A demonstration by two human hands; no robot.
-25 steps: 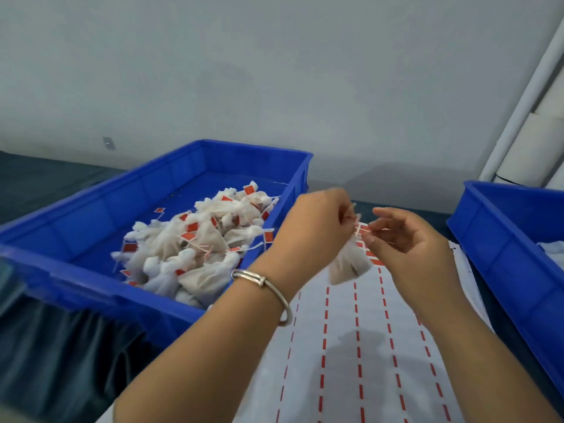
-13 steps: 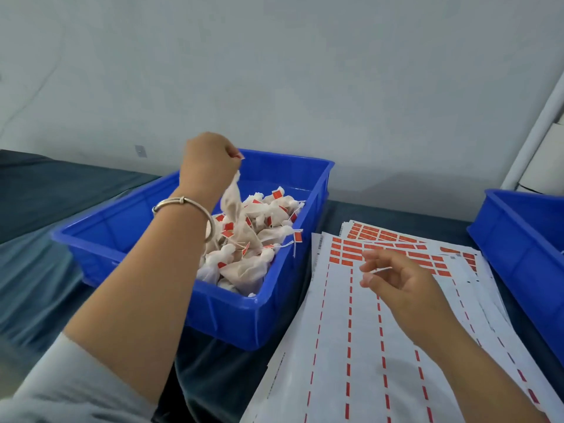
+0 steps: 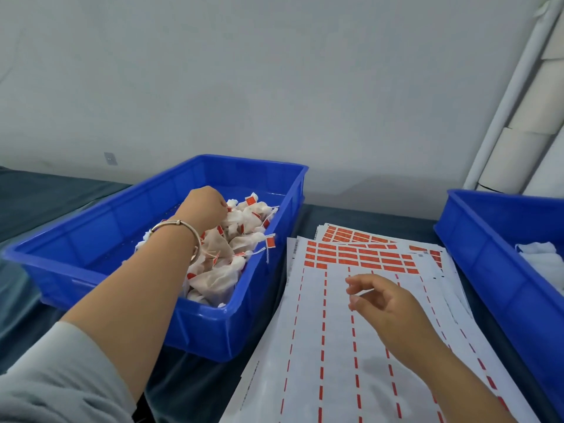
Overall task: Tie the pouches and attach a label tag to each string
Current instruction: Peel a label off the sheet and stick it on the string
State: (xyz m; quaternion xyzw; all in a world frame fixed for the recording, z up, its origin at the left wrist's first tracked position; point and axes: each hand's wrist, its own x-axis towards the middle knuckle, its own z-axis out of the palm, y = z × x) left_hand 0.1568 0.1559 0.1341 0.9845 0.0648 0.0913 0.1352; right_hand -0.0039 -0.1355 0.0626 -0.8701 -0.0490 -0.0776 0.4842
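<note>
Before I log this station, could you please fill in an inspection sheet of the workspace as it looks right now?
Surface: dark cloth-covered table.
Job's things: tied pouches with red tags piled in left blue bin; label sheets, mostly peeled, red labels left at the far end.
Clutter: right blue bin holding white material.
Grippers: left hand down on the pile, fingers hidden; right hand loosely curled above the sheets, holding nothing.
Cables: nothing seen.
Surroundings: pale wall; white pipe at right.
</note>
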